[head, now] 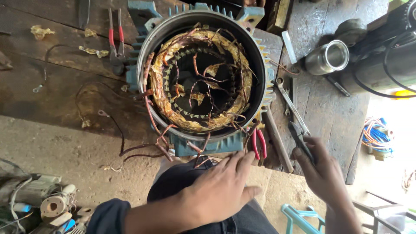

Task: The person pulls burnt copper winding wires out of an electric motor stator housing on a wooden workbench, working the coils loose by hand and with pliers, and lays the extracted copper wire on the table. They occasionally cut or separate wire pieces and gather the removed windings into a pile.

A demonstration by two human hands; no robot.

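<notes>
A dark tool (pixel 301 139), probably cutters, is being gripped in the closed right hand (pixel 323 173), with its tip pointing up and away from the hand toward a wrench (pixel 291 104) lying on the table (pixel 56 91). The left hand (pixel 221 188) is being held open and flat, fingers spread, with nothing in it; its fingertips are reaching toward the near edge of the stator (pixel 201 76), just short of the loose copper wires (pixel 160 138) hanging out there. Red-handled pliers (pixel 258 143) are lying between the two hands, just beyond the left fingertips.

For the cutting to be done well, each wire should probably be steadied by the free hand close to the housing and snipped one strand at a time, with the tool kept off the fins.

The jaws of the held tool are hard to make out against the table, so its kind is being guessed. Both forearms are cut off by the bottom edge. The depth of the stator bore is lost in shadow, and where each wire ends cannot be told.
</notes>
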